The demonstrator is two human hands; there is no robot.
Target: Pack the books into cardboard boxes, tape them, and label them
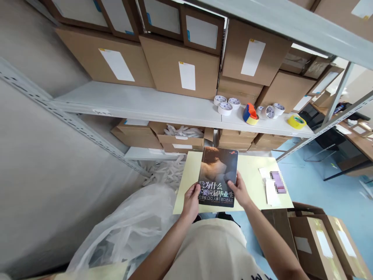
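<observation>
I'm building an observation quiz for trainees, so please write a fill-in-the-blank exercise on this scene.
The left hand and right hand hold a ____.
The tape roll farthest right on the shelf is mainly ____.
The boxes on that shelf are made of ____.
The plastic bag lies on the person's ____ side.
Missing words: book; yellow; cardboard; left.

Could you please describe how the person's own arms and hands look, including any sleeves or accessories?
Both hands, left and right, are bare, without gloves. The left forearm and right forearm are also uncovered; no sleeve, watch or bracelet is visible on them. Between them shows a cream top, with dark marks cut off at the picture's bottom edge.
</observation>
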